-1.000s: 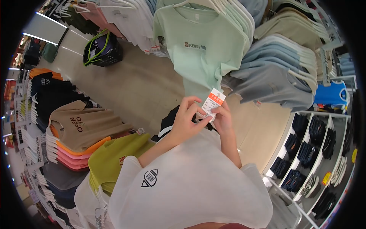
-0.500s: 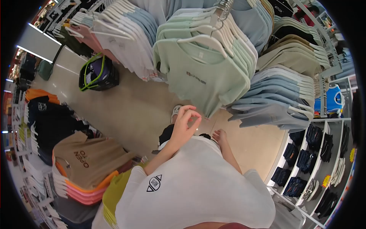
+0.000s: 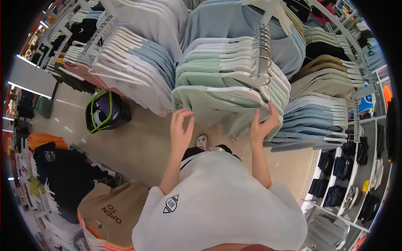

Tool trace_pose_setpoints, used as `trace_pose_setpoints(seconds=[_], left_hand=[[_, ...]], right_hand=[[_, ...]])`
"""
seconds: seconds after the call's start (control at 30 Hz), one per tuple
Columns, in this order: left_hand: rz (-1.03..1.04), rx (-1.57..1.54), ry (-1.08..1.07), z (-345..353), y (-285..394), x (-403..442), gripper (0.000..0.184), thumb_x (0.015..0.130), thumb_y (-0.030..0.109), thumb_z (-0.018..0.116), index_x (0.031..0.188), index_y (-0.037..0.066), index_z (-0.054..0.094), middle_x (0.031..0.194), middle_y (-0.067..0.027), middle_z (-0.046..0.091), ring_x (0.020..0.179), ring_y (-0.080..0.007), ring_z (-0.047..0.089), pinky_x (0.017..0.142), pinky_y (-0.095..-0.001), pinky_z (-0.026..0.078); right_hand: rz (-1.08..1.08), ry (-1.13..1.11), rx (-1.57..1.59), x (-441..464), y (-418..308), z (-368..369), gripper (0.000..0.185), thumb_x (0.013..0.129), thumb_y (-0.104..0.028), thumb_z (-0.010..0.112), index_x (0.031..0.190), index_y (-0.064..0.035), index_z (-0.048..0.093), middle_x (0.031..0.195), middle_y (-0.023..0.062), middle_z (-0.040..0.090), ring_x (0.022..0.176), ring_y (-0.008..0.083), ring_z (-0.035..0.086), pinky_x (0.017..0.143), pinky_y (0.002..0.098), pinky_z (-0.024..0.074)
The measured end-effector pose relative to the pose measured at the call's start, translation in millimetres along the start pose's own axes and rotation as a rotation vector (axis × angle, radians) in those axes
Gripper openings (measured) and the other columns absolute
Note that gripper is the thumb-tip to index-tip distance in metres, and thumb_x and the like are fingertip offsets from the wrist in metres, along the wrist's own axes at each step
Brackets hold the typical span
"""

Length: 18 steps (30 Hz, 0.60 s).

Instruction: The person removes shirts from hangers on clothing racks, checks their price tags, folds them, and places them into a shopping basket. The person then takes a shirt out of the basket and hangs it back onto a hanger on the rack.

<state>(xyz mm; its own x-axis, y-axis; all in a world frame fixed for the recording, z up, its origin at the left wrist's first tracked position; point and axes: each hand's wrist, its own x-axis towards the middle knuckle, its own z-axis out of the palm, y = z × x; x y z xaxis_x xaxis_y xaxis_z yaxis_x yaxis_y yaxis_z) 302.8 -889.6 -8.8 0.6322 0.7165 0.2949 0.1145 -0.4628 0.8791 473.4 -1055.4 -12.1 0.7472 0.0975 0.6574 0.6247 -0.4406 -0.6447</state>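
A pale green T-shirt [image 3: 209, 109] hangs on a white hanger [image 3: 234, 93] at the front of a metal rail [image 3: 263, 62]. Small dark print shows on its chest, foreshortened from above. My left hand [image 3: 181, 127] is raised at the shirt's left side, thumb and fingers apart. At the opposite shoulder my right hand [image 3: 264, 125] reaches up, its thumb and fingers spread against or just in front of the fabric. Whether either hand touches the cloth firmly, I cannot tell. More pale green and white shirts hang in a row behind.
White and light blue shirts [image 3: 130, 71] hang to the left, and blue-grey ones [image 3: 312, 121] to the right. A black basket with green handles [image 3: 108, 111] stands on the floor. A brown T-shirt [image 3: 113, 207] hangs at lower left. Shelves of folded dark trousers [image 3: 343, 165] line the right.
Both hands have risen and spread to either side of the front green shirt. The view has shifted, so the rack sits lower and shows more of its hangers and rail.
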Motion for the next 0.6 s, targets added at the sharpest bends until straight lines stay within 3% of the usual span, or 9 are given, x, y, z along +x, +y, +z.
trace_pose_setpoints(seconds=[0.17, 0.3, 0.5, 0.57, 0.6], left_hand=[[0.206, 0.282, 0.036, 1, -10, 46, 0.028, 0.077, 0.008, 0.051, 0.105, 0.007, 0.050, 0.107, -0.0116, 0.046, 0.101, -0.0286, 0.043, 0.086, -0.0384, 0.033], [0.312, 0.532, -0.066, 12, -26, 76, 0.030, 0.078, 0.009, 0.049, 0.108, 0.010, 0.050, 0.109, -0.0076, 0.047, 0.105, -0.0286, 0.040, 0.090, -0.0447, 0.029], [0.401, 0.404, -0.180, 17, -19, 94, 0.025, 0.074, 0.009, 0.053, 0.098, 0.012, 0.056, 0.090, -0.0060, 0.055, 0.093, -0.0250, 0.049, 0.090, -0.0447, 0.029], [0.424, 0.354, -0.201, 23, -11, 96, 0.023, 0.073, 0.009, 0.054, 0.095, 0.011, 0.057, 0.087, -0.0053, 0.056, 0.089, -0.0243, 0.051, 0.088, -0.0439, 0.031], [0.444, 0.310, -0.211, 27, -8, 96, 0.020, 0.072, 0.008, 0.054, 0.091, 0.010, 0.059, 0.084, -0.0047, 0.057, 0.084, -0.0237, 0.052, 0.086, -0.0431, 0.033]], right_hand=[[0.060, 0.006, -0.215, -1, 6, 19, 0.033, 0.072, -0.011, 0.054, 0.105, -0.0078, 0.048, 0.107, 0.0072, 0.047, 0.111, 0.0274, 0.035, 0.097, 0.0483, 0.0120], [0.104, 0.018, -0.217, -1, 15, 18, 0.030, 0.072, -0.005, 0.046, 0.102, -0.0071, 0.050, 0.106, 0.0070, 0.048, 0.112, 0.0278, 0.035, 0.097, 0.0485, 0.0111], [0.107, 0.097, -0.176, -2, 36, 5, 0.032, 0.071, 0.001, 0.035, 0.098, -0.0022, 0.052, 0.100, 0.0083, 0.054, 0.108, 0.0273, 0.043, 0.099, 0.0447, 0.0111], [0.208, 0.142, -0.156, 0, 40, -1, 0.030, 0.072, 0.002, 0.035, 0.096, 0.0005, 0.053, 0.098, 0.0085, 0.056, 0.106, 0.0253, 0.045, 0.097, 0.0382, 0.0206], [0.211, 0.144, -0.162, 0, 43, -4, 0.030, 0.072, 0.002, 0.035, 0.096, 0.0005, 0.053, 0.098, 0.0085, 0.056, 0.106, 0.0253, 0.045, 0.097, 0.0382, 0.0206]])
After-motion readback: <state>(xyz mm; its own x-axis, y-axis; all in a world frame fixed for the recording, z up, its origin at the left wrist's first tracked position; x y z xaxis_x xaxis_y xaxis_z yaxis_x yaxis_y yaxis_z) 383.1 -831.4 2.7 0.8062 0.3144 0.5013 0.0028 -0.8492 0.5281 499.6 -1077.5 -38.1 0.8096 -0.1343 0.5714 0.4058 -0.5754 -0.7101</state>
